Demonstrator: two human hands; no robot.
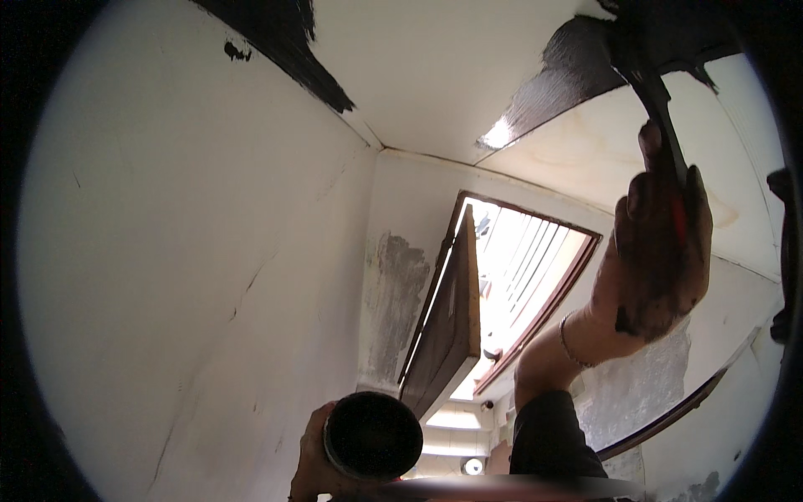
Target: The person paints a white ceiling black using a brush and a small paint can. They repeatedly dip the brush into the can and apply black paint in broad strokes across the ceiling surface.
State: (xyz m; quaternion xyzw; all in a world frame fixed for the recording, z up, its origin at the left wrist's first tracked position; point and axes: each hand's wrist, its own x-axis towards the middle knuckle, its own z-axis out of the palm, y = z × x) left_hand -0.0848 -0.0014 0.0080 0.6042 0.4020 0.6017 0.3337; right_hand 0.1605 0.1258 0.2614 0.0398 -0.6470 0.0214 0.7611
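My right hand (pixel 657 259), smeared with black, is raised at the upper right and closed around a paintbrush (pixel 655 92). The brush's head is coated in black and meets a wet, glossy black paint patch (pixel 577 63) on the ceiling. A bit of red shows at the handle between my fingers. Low in the middle, my left hand (pixel 311 460) grips a round paint container (pixel 373 436) from its left side. Its mouth faces me and looks black inside; how full it is I cannot tell. A second black paint streak (pixel 288 50) runs along the ceiling's left edge.
A tall pale wall (pixel 201 251) with fine cracks stands on the left. Beyond the container, a brown door (pixel 447 326) hangs ajar in a reddish-brown frame (pixel 544 322), with bright light and bars behind it. Grey patches (pixel 400 293) mark the far wall.
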